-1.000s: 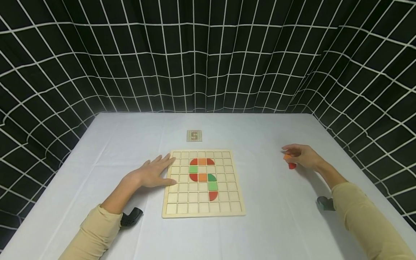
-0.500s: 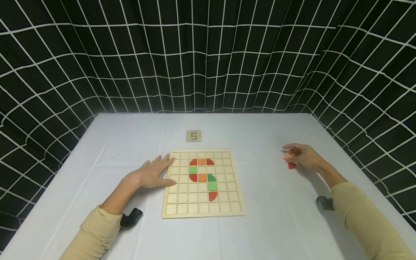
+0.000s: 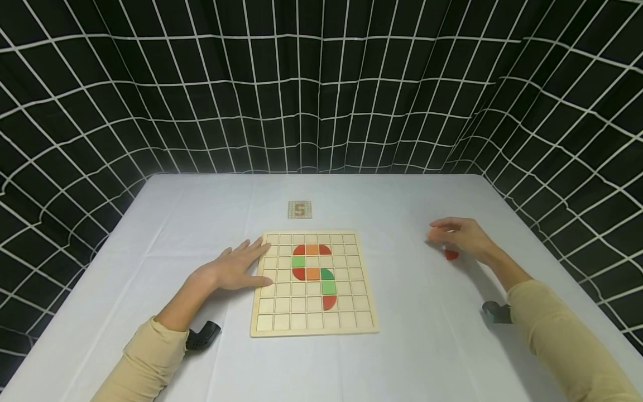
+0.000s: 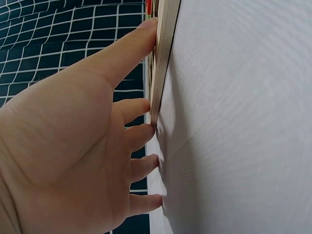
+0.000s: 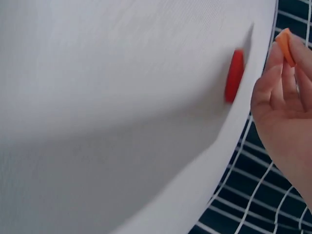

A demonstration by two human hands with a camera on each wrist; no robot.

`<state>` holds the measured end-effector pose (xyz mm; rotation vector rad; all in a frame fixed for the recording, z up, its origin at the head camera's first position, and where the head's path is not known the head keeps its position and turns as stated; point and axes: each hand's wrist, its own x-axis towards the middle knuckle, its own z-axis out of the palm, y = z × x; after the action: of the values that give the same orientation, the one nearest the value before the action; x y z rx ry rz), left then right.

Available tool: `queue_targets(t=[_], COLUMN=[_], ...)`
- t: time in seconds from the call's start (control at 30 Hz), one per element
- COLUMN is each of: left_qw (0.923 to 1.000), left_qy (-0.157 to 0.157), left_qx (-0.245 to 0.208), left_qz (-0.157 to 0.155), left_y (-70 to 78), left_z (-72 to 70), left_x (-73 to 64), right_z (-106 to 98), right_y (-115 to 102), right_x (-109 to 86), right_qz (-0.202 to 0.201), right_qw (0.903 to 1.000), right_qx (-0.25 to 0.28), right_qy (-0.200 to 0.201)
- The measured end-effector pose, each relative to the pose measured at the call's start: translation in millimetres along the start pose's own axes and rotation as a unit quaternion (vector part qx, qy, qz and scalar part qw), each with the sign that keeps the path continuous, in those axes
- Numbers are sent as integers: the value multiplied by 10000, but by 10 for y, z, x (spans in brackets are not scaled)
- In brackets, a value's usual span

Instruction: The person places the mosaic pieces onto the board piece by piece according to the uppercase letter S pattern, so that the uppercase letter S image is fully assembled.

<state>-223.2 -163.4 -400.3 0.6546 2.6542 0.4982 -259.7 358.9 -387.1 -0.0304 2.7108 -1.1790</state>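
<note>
My left hand (image 3: 232, 269) rests with spread fingers at the left edge of a wooden grid board (image 3: 281, 322); its thumb and a fingertip lie on the rim. Several red, orange and green tiles on the board form an S-like shape, among them a light green tile (image 3: 329, 287) and a red quarter-round tile (image 3: 329, 302). Over the right side of the table, my right hand (image 3: 464, 237) pinches an orange tile (image 5: 285, 47) between thumb and fingers, lifted off the cloth. Below that hand a red tile (image 5: 235, 76) lies on the cloth.
A small card (image 3: 300, 210) with an S pattern lies behind the board. The table (image 3: 402, 352) has a white cloth. A black curtain (image 3: 321, 84) with white grid lines surrounds its far side and flanks. Dark devices (image 3: 203, 336) sit at both wrists.
My right hand has risen slightly and moved left with the orange tile, away from the red tile, which stays on the cloth. My left hand and the board have not moved.
</note>
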Motion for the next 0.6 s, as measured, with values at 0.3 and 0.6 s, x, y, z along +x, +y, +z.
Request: queue_targets(t=[0.3,0.6], left_qw=[10000,10000], left_qy=[15,34], left_qx=[19,41], left_qz=[-18,-27], left_y=[14,9], left_z=[-1,8], left_x=[1,10], right_z=[226,568], right_y=[-296,-585], right_x=[13,24], right_qz=[63,-365], right_qw=[9984,9924], right_qx=[127,565], right_qy=[-546,-1031])
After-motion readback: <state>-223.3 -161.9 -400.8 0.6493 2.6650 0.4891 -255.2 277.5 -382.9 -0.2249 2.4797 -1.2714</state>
